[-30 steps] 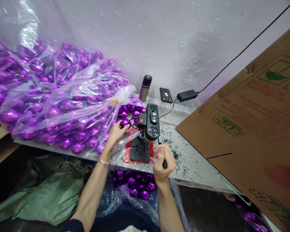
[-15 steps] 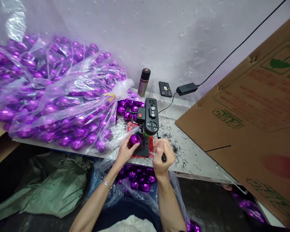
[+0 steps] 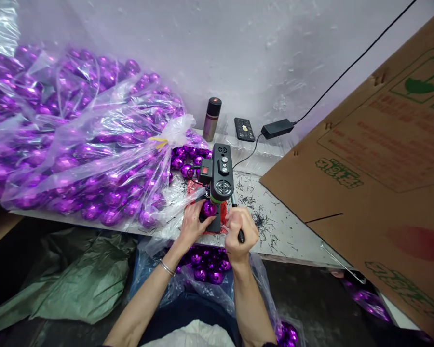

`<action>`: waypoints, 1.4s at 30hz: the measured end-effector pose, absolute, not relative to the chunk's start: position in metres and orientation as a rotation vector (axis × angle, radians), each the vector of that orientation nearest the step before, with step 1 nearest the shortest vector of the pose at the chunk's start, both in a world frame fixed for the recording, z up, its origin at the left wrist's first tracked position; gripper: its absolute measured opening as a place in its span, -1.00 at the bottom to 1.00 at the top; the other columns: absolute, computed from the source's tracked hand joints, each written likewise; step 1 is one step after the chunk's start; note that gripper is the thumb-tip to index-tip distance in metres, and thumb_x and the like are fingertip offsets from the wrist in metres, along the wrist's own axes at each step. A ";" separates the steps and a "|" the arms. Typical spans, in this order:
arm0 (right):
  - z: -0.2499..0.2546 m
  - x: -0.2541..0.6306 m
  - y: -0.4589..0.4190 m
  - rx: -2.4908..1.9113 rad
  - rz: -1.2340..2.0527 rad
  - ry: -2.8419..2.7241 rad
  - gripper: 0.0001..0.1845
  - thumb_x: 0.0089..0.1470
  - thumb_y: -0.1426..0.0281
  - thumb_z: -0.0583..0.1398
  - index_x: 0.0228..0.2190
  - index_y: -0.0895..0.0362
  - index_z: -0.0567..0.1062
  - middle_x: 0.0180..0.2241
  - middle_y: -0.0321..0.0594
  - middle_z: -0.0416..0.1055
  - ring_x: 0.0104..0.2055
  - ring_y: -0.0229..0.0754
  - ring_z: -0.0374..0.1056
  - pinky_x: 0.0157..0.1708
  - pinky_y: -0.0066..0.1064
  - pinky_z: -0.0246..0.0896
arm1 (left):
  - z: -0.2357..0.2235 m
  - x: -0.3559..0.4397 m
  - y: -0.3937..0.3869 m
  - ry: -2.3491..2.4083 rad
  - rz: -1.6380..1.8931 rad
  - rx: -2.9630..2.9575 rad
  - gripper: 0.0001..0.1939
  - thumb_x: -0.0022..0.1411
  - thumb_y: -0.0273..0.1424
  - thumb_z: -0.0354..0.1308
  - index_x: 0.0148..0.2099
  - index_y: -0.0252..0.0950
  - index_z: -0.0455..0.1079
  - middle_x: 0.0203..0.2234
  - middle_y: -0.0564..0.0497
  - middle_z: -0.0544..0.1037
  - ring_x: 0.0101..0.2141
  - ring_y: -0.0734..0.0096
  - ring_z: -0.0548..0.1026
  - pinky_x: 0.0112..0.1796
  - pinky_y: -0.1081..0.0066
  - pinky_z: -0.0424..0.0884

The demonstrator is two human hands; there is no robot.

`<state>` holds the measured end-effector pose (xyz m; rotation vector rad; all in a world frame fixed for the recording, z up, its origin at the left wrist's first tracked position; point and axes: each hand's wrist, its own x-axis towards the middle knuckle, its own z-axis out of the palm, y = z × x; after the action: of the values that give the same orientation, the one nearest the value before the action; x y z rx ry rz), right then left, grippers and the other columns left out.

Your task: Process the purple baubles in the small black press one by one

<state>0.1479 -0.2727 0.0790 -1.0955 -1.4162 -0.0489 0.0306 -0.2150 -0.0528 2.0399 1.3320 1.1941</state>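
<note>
My left hand (image 3: 193,222) grips a shiny purple faceted ball (image 3: 209,208) between thumb and fingers. The ball is at the front of a small black press machine (image 3: 223,166), just under its round head, above the black base plate (image 3: 213,225). Whether the head touches the ball I cannot tell. My right hand (image 3: 241,233) is closed in a fist round the lever handle (image 3: 241,236), whose black end pokes out below the fingers. A red sheet (image 3: 223,214) shows beneath the base.
A big clear bag of purple balls (image 3: 94,159) fills the left. Loose balls (image 3: 202,272) lie in plastic on my lap. Short black bits (image 3: 264,217) litter the table (image 3: 296,241). Behind stand a spray can (image 3: 212,119), phone (image 3: 244,129) and power adapter (image 3: 277,128); a cardboard box (image 3: 376,193) is right.
My left hand has moved the purple ball right, from beside the machine's head to under its front. My right hand stays on the lever. The whole view has shifted slightly.
</note>
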 end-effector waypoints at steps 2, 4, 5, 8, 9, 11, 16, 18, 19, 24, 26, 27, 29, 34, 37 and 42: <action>0.078 0.149 -0.273 -1.098 -0.051 -1.424 -0.67 0.27 0.60 0.03 -0.50 0.09 0.32 -0.50 -0.32 0.32 -0.42 -0.28 0.30 -0.42 -0.38 0.19 | -0.055 0.032 -0.215 1.297 1.209 2.009 -0.44 0.27 -0.20 0.33 0.25 -0.25 0.35 0.07 -0.19 0.59 0.07 0.04 0.56 0.09 0.05 0.48; 0.076 0.149 -0.273 -1.084 -0.055 -1.427 -0.68 0.27 0.61 0.04 -0.50 0.09 0.32 -0.50 -0.32 0.32 -0.42 -0.29 0.31 -0.42 -0.39 0.19 | -0.058 0.032 -0.215 1.262 1.210 1.968 -0.42 0.27 -0.21 0.34 0.27 -0.24 0.34 0.10 -0.18 0.58 0.10 0.05 0.56 0.10 0.06 0.49; 0.074 0.149 -0.273 -1.077 -0.057 -1.427 -0.68 0.26 0.62 0.04 -0.49 0.09 0.32 -0.50 -0.33 0.32 -0.42 -0.29 0.31 -0.42 -0.40 0.18 | -0.058 0.032 -0.215 1.247 1.204 1.951 -0.41 0.26 -0.22 0.35 0.27 -0.24 0.33 0.11 -0.18 0.57 0.11 0.05 0.56 0.10 0.07 0.49; 0.066 0.148 -0.274 -1.066 -0.067 -1.421 -0.69 0.27 0.61 0.05 -0.49 0.09 0.31 -0.51 -0.33 0.32 -0.42 -0.29 0.32 -0.41 -0.40 0.19 | -0.060 0.031 -0.214 1.227 1.192 1.917 -0.40 0.25 -0.23 0.36 0.28 -0.23 0.34 0.11 -0.18 0.58 0.11 0.06 0.56 0.11 0.08 0.50; 0.062 0.148 -0.274 -1.068 -0.074 -1.417 -0.69 0.27 0.60 0.05 -0.49 0.08 0.32 -0.50 -0.33 0.33 -0.41 -0.29 0.33 -0.42 -0.40 0.19 | -0.061 0.031 -0.214 1.229 1.195 1.912 -0.40 0.25 -0.23 0.36 0.27 -0.23 0.35 0.11 -0.18 0.58 0.11 0.05 0.56 0.11 0.07 0.50; 0.052 0.147 -0.273 -1.075 -0.093 -1.403 -0.69 0.29 0.56 0.04 -0.49 0.08 0.32 -0.49 -0.32 0.35 -0.43 -0.29 0.33 -0.43 -0.41 0.19 | -0.061 0.031 -0.215 1.236 1.210 1.908 -0.41 0.24 -0.23 0.37 0.26 -0.24 0.36 0.11 -0.18 0.58 0.12 0.05 0.56 0.12 0.07 0.50; 0.027 0.146 -0.269 -1.034 -0.178 -1.387 -0.66 0.35 0.46 0.00 -0.50 0.08 0.30 -0.48 -0.32 0.34 -0.45 -0.31 0.31 -0.43 -0.43 0.21 | -0.061 0.033 -0.216 1.260 1.217 1.920 -0.42 0.25 -0.21 0.37 0.24 -0.25 0.38 0.09 -0.18 0.60 0.09 0.06 0.58 0.10 0.09 0.52; 0.021 0.146 -0.267 -1.022 -0.203 -1.384 -0.64 0.37 0.44 -0.02 -0.50 0.08 0.29 -0.48 -0.33 0.34 -0.44 -0.31 0.31 -0.41 -0.42 0.23 | -0.061 0.033 -0.216 1.267 1.217 1.926 -0.42 0.24 -0.19 0.37 0.24 -0.25 0.38 0.09 -0.18 0.60 0.09 0.06 0.58 0.09 0.09 0.52; 0.019 0.146 -0.266 -1.023 -0.208 -1.382 -0.63 0.37 0.44 -0.03 -0.51 0.07 0.29 -0.48 -0.33 0.34 -0.44 -0.31 0.31 -0.39 -0.42 0.25 | -0.061 0.033 -0.217 1.269 1.219 1.928 -0.42 0.24 -0.18 0.37 0.24 -0.25 0.38 0.09 -0.18 0.60 0.09 0.06 0.58 0.09 0.09 0.52; 0.014 0.146 -0.265 -1.028 -0.223 -1.361 -0.61 0.38 0.42 -0.05 -0.52 0.07 0.27 -0.49 -0.34 0.32 -0.46 -0.31 0.30 -0.36 -0.38 0.27 | -0.064 0.033 -0.217 1.279 1.229 1.922 -0.41 0.23 -0.17 0.38 0.23 -0.25 0.39 0.08 -0.18 0.61 0.08 0.05 0.59 0.09 0.07 0.53; 0.012 0.146 -0.266 -1.026 -0.219 -1.356 -0.61 0.38 0.41 -0.04 -0.52 0.07 0.27 -0.49 -0.34 0.32 -0.47 -0.31 0.29 -0.37 -0.37 0.27 | -0.064 0.033 -0.217 1.286 1.224 1.927 -0.41 0.22 -0.17 0.39 0.23 -0.24 0.39 0.08 -0.18 0.61 0.09 0.04 0.59 0.09 0.05 0.53; 0.012 0.146 -0.266 -1.025 -0.214 -1.355 -0.61 0.38 0.40 -0.04 -0.52 0.07 0.27 -0.49 -0.34 0.32 -0.47 -0.30 0.29 -0.37 -0.36 0.28 | -0.064 0.033 -0.217 1.290 1.220 1.931 -0.40 0.21 -0.18 0.40 0.23 -0.24 0.39 0.08 -0.18 0.61 0.09 0.03 0.59 0.10 0.05 0.53; 0.010 0.146 -0.266 -1.020 -0.206 -1.358 -0.62 0.38 0.39 -0.04 -0.51 0.07 0.28 -0.49 -0.34 0.32 -0.47 -0.29 0.30 -0.37 -0.35 0.29 | -0.064 0.033 -0.218 1.294 1.215 1.937 -0.40 0.21 -0.18 0.41 0.23 -0.24 0.39 0.08 -0.19 0.61 0.09 0.02 0.59 0.10 0.04 0.53; 0.009 0.147 -0.265 -1.008 -0.210 -1.354 -0.63 0.39 0.37 -0.04 -0.50 0.07 0.28 -0.47 -0.34 0.32 -0.47 -0.30 0.31 -0.36 -0.34 0.31 | -0.064 0.034 -0.218 1.295 1.215 1.944 -0.41 0.22 -0.20 0.40 0.24 -0.23 0.38 0.09 -0.19 0.60 0.09 0.03 0.59 0.10 0.04 0.52; 0.008 0.147 -0.264 -0.991 -0.217 -1.354 -0.63 0.39 0.37 -0.03 -0.50 0.07 0.27 -0.47 -0.34 0.33 -0.48 -0.31 0.29 -0.38 -0.37 0.29 | -0.065 0.034 -0.218 1.295 1.218 1.947 -0.41 0.23 -0.20 0.39 0.24 -0.23 0.38 0.09 -0.19 0.60 0.09 0.03 0.58 0.10 0.04 0.52; 0.008 0.148 -0.265 -0.999 -0.220 -1.368 -0.62 0.40 0.36 -0.04 -0.49 0.06 0.27 -0.47 -0.33 0.33 -0.48 -0.31 0.29 -0.37 -0.36 0.31 | -0.066 0.034 -0.217 1.286 1.230 1.950 -0.40 0.23 -0.19 0.39 0.24 -0.24 0.37 0.08 -0.19 0.61 0.08 0.03 0.59 0.10 0.04 0.52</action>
<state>0.1477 -0.2647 0.0080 -0.9994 -1.3684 -0.2205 0.0340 -0.2172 -0.0661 1.9500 1.2855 1.2298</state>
